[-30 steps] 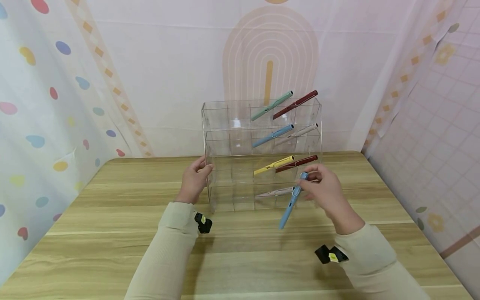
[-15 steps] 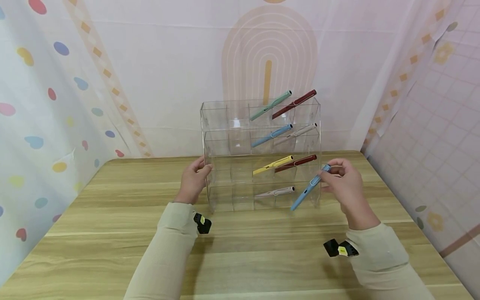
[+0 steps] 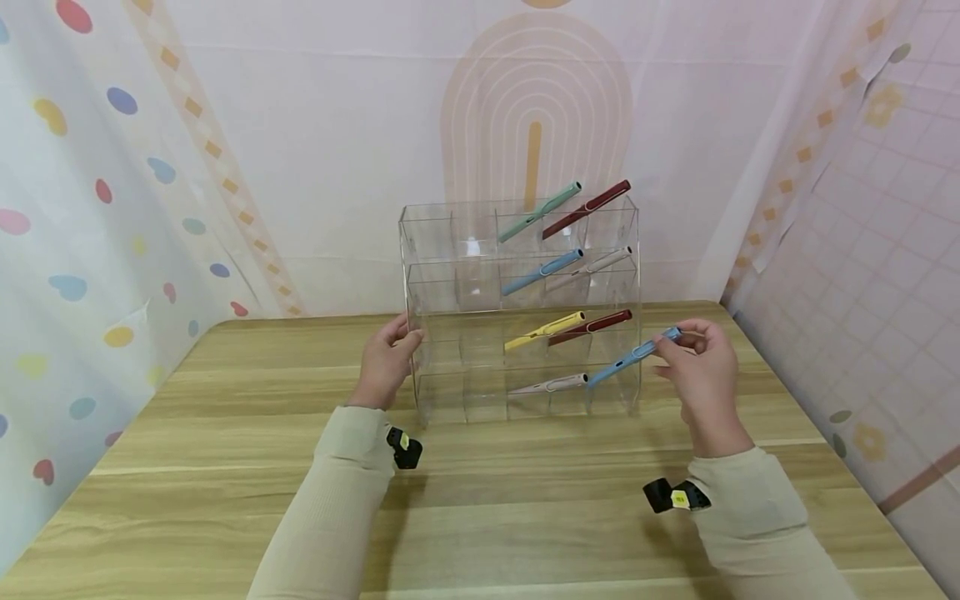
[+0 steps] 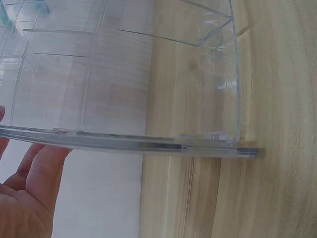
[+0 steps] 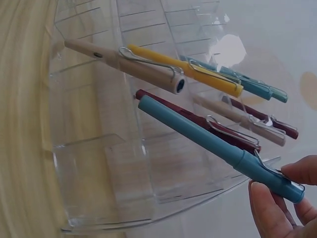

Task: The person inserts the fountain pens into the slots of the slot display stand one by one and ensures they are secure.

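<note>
A clear acrylic pen rack point(image 3: 457, 312) with tiered compartments stands on the table in the head view. My left hand point(image 3: 386, 362) grips its left side panel, thumb on the inner side and fingers outside. At the lower right of the rack, my right hand point(image 3: 705, 371) pinches a blue pen point(image 3: 630, 362) by its cap end, near the clip. The pen slants down to the left, and its lower end overlaps the bottom row's right part, beside a pale pinkish pen point(image 3: 551, 384). In the right wrist view, thumb and fingertips hold the blue pen point(image 5: 193, 134) in front of a dark red pen point(image 5: 178, 111).
Higher rows hold a yellow pen point(image 3: 545, 331), a dark red pen point(image 3: 592, 327), a blue pen point(image 3: 543, 272), a whitish pen point(image 3: 596, 267), a green pen point(image 3: 540, 212) and another dark red pen point(image 3: 588, 210). A patterned curtain point(image 3: 337, 150) hangs behind the wooden table point(image 3: 525, 517).
My right hand has moved right with the blue pen, which has tilted flatter, its lower end rising to the rack's bottom row. My left hand keeps its grip on the rack.
</note>
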Demonstrator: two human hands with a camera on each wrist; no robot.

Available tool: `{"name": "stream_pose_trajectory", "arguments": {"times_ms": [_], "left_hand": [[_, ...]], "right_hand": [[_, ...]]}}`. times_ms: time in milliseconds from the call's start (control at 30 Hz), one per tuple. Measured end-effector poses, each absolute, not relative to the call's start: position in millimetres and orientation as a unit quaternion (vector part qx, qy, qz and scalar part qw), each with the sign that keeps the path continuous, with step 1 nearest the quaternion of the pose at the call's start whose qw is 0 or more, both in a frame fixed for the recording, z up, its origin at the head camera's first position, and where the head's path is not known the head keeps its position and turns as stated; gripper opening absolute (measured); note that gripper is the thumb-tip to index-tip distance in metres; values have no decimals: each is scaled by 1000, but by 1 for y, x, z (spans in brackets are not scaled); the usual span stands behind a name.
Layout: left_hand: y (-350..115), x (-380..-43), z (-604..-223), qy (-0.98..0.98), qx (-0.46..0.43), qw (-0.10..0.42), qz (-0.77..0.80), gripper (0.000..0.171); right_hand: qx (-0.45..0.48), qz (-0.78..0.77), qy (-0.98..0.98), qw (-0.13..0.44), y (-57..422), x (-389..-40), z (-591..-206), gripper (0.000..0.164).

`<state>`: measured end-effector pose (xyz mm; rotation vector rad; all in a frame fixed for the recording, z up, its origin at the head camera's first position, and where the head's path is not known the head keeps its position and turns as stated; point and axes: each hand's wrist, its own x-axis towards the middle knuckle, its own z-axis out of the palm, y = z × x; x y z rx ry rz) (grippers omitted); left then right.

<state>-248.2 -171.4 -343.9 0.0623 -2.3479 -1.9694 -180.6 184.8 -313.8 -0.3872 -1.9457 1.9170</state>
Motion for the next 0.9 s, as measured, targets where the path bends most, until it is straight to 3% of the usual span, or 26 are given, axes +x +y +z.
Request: {"name": "stream_pose_trajectory", "arguments": {"times_ms": [900], "left_hand": [[-169,-243,-339,-774,23,34,-632,48]], "right_hand": [[-137,727,-638,212,153,-188,-362,24]]}}
